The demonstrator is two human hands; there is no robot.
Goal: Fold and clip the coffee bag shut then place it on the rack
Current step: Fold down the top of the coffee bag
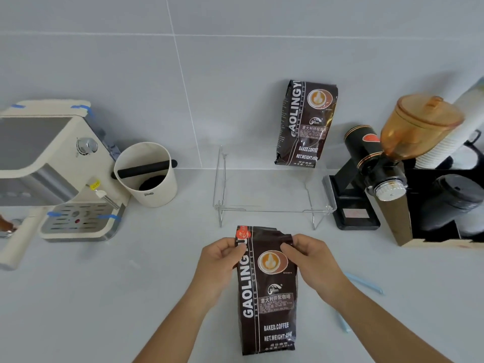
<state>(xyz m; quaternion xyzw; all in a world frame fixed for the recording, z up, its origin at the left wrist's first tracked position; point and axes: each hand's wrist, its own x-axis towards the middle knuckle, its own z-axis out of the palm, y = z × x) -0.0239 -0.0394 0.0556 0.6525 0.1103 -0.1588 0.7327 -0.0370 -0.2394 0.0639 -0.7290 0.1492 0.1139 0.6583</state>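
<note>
A dark brown coffee bag (267, 292) lies flat on the counter in front of me, its open top pointing away. My left hand (220, 260) pinches the bag's upper left edge and my right hand (311, 258) pinches its upper right corner. A clear acrylic rack (272, 209) stands just beyond the bag. A second coffee bag (305, 124) stands on the rack, leaning against the wall. A light blue clip (364, 282) lies on the counter to the right of my right forearm; another light blue strip (343, 323) lies nearer, partly hidden by the arm.
A cream espresso machine (55, 169) and a cream knock box (146, 174) stand at the left. A black grinder (377, 163) with an amber hopper and a box of cups and lids (445, 205) stand at the right.
</note>
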